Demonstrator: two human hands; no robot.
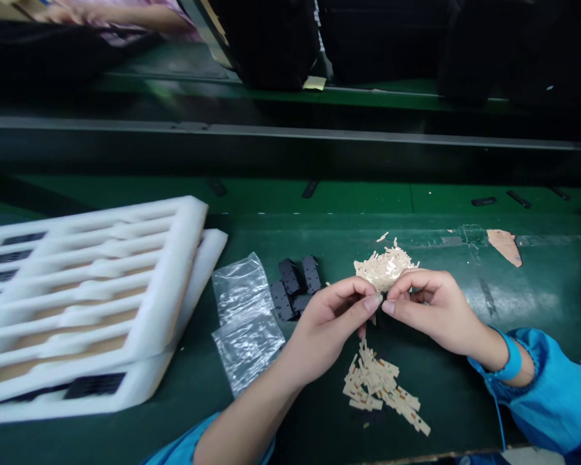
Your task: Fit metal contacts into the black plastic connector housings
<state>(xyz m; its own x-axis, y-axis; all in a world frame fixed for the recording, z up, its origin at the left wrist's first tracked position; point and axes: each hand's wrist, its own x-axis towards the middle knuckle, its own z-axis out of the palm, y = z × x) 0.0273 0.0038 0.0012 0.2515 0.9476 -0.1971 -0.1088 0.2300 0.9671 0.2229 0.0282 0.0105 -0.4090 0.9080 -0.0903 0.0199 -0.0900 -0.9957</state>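
Observation:
My left hand [333, 320] and my right hand [430, 309] face each other over the green table, thumb and fingertips pinched on each. Whatever the pinches hold is too small or hidden to make out. Just behind the fingertips lies a heap of small shiny beige pieces [383, 266]. Nearer to me, below my hands, a loose pile of flat beige strips [378, 382] spreads toward the table's front edge. Several black block-like parts [290, 279] sit to the left, partly covered by my left hand. A blue band circles my right wrist.
Clear plastic bags [244, 310] lie left of the black parts. Stacked white foam trays [172, 284] with black parts in some slots fill the left. A brown scrap [505, 247] and small black pieces [484, 201] lie farther back. Across a dark rail, another person's hands [72, 14] show.

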